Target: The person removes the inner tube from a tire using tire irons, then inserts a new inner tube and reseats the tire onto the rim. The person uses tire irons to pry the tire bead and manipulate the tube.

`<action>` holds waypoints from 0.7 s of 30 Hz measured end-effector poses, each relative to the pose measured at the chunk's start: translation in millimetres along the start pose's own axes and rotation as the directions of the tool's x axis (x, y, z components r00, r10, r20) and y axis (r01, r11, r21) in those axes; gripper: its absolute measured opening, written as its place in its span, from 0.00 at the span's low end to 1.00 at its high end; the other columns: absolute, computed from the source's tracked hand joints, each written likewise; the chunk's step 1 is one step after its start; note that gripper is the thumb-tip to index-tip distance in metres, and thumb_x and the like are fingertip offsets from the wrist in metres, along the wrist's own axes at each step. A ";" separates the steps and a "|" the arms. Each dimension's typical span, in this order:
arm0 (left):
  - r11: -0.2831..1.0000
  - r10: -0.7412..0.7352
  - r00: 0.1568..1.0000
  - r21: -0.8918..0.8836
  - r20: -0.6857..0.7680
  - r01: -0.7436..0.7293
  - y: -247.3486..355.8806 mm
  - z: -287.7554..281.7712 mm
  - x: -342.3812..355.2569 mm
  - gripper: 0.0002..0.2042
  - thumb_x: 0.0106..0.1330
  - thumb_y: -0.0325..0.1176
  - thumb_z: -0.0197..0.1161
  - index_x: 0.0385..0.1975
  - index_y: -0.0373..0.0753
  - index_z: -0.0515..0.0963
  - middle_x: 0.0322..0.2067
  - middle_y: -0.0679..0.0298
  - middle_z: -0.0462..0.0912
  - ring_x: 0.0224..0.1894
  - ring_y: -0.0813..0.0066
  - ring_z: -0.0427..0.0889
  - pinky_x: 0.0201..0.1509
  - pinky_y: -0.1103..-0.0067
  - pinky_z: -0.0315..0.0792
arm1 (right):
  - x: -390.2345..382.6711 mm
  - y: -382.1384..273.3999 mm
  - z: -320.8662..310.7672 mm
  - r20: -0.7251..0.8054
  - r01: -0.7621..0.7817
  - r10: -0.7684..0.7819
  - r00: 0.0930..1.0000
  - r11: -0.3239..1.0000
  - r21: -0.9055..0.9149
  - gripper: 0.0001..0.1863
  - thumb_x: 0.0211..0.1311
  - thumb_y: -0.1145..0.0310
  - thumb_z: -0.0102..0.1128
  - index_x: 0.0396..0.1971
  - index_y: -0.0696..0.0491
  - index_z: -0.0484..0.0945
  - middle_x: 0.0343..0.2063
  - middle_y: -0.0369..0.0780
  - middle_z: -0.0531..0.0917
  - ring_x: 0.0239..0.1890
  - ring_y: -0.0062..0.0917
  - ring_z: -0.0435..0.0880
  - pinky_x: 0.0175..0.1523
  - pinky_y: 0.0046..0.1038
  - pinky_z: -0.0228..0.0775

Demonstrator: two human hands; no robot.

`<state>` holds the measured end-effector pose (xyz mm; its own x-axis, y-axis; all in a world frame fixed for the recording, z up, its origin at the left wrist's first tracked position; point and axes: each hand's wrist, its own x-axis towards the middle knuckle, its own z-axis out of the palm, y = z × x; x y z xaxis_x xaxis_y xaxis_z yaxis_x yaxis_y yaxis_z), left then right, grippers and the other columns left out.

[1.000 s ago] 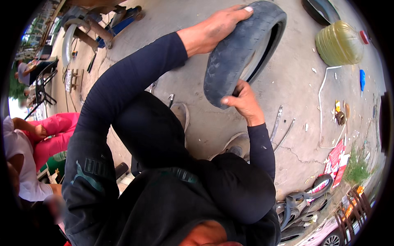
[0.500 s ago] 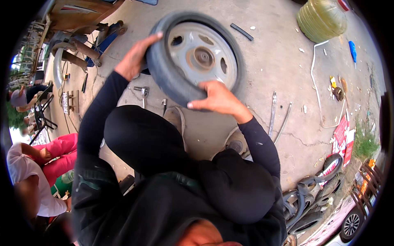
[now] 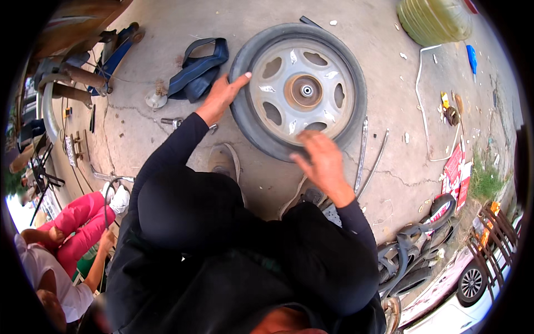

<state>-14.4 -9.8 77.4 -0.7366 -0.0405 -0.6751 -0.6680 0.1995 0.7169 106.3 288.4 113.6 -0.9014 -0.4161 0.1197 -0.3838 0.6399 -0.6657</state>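
A wheel, its silver rim point(image 3: 283, 72) inside a black tyre point(image 3: 245, 119), lies face up on the concrete in front of my feet. My left hand point(image 3: 225, 97) grips the tyre's left edge, with its thumb on the sidewall and the other fingers partly hidden. Over the lower edge of the wheel is my right hand point(image 3: 322, 161), fingers apart and slightly blurred; whether they touch the rim I cannot tell. Left of the wheel rests a folded dark rubber inner tube point(image 3: 194, 78). A metal hand tool point(image 3: 173, 122) lies just below it.
Two metal bars point(image 3: 361, 158) lie right of the wheel. Farther right are a bent white tube point(image 3: 424, 106), a blue-handled tool point(image 3: 471, 58) and a greenish plastic container point(image 3: 436, 22). Scrap tyres point(image 3: 414, 273) are piled lower right. A person in pink trousers point(image 3: 83, 222) sits at left.
The wheel has gone from tilted in my hands to flat on the ground, farther right. My right hand has loosened from the tyre. The inner tube has come into sight.
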 end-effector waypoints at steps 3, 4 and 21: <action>0.960 0.102 0.994 0.266 -0.047 -0.086 -18.4 -8.1 10.1 0.40 0.65 0.54 0.69 0.65 0.25 0.66 0.60 0.45 0.76 0.62 0.57 0.77 0.68 0.69 0.69 | 1.7 23.4 -31.0 -0.166 -0.203 0.196 0.967 0.979 -0.024 0.21 0.60 0.65 0.71 0.52 0.57 0.80 0.46 0.46 0.85 0.49 0.42 0.84 0.54 0.38 0.76; 0.886 0.206 0.978 0.431 -0.036 -0.171 -34.8 -10.4 10.1 0.40 0.65 0.54 0.69 0.66 0.26 0.66 0.62 0.44 0.75 0.64 0.55 0.75 0.69 0.68 0.68 | -0.3 36.5 -36.4 -0.180 -0.279 0.265 0.947 0.959 -0.057 0.21 0.62 0.66 0.70 0.52 0.58 0.79 0.46 0.47 0.85 0.49 0.42 0.84 0.54 0.37 0.77; -0.128 0.322 0.513 0.573 0.796 -0.809 -90.1 57.7 -36.6 0.44 0.47 0.45 0.79 0.68 0.45 0.68 0.70 0.59 0.68 0.73 0.60 0.66 0.75 0.57 0.58 | -162.3 139.2 18.9 -0.279 -0.796 0.762 0.585 0.473 -0.377 0.15 0.62 0.62 0.67 0.44 0.53 0.80 0.42 0.44 0.83 0.47 0.42 0.83 0.49 0.44 0.78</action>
<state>78.8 30.3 27.4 -0.5085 0.8227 -0.2541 0.7423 0.5684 0.3547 202.9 432.8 -12.4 -0.8754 0.4244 -0.2314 0.4607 0.8775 -0.1331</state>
